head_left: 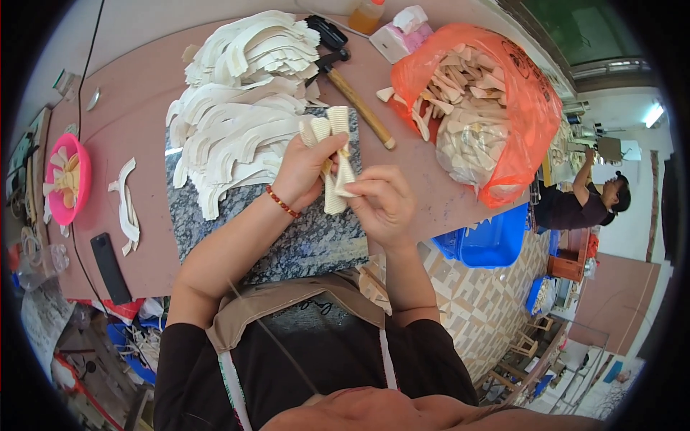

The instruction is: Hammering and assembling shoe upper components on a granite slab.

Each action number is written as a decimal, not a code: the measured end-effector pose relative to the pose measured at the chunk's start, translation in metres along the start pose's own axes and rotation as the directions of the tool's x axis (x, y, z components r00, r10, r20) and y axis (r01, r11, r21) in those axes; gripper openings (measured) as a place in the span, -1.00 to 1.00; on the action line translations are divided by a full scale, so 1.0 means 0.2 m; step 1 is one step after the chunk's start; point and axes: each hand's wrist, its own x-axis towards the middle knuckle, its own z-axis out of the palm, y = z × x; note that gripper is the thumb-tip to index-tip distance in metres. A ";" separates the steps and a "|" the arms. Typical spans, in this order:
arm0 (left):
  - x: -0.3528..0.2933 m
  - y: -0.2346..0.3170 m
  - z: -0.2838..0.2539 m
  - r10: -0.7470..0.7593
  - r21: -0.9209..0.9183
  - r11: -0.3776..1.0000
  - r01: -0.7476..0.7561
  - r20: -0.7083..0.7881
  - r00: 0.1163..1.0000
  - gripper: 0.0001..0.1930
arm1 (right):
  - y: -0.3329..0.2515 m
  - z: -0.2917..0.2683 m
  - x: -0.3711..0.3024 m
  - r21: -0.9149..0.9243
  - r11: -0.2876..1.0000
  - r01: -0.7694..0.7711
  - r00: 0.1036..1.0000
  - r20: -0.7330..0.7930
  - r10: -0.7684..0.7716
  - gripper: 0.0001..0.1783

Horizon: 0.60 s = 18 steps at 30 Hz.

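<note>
Above the front of a dark speckled stone slab (pixel 287 248), my left hand (pixel 305 169) is closed round a cream, ribbed bow-like piece (pixel 338 144). It has folded loops and tails, with a small yellowish bit at its middle. My right hand (pixel 384 205) pinches the edge of one lower tail between thumb and fingertips. Just beyond my left hand, curved white strips (pixel 230 136) lie heaped in overlapping rows on the slab and behind it.
A wooden-handled hammer (pixel 359 108) lies right of the strips. At the right, an orange plastic bag (pixel 528 122) bulges with pale pieces. A pink basin (pixel 80 179), a loose strip (pixel 128 208) and a black phone (pixel 110 269) are on the left. A blue bin (pixel 496 241) stands below the table's right edge; a person (pixel 582 205) works beyond.
</note>
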 end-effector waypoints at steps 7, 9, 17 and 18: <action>-0.06 0.01 0.00 0.051 0.055 0.997 -0.056 0.087 0.995 -0.73 | 0.03 0.08 -0.11 0.090 0.880 -0.466 0.877 0.182 0.445 0.01; -0.08 -0.06 -0.04 0.043 0.118 0.991 -0.059 0.133 0.990 -0.71 | 0.04 0.14 -0.16 0.183 0.873 -0.453 0.889 0.171 0.425 0.04; -0.04 -0.13 0.03 0.035 0.084 0.995 -0.044 0.110 0.993 -0.72 | 0.16 -0.03 -0.24 0.235 0.804 -0.547 0.837 0.173 0.519 -0.17; -0.02 -0.10 0.10 -0.072 0.076 0.995 0.064 0.104 0.992 -0.75 | 0.20 -0.08 -0.25 0.275 0.850 -0.449 0.891 0.075 0.447 -0.24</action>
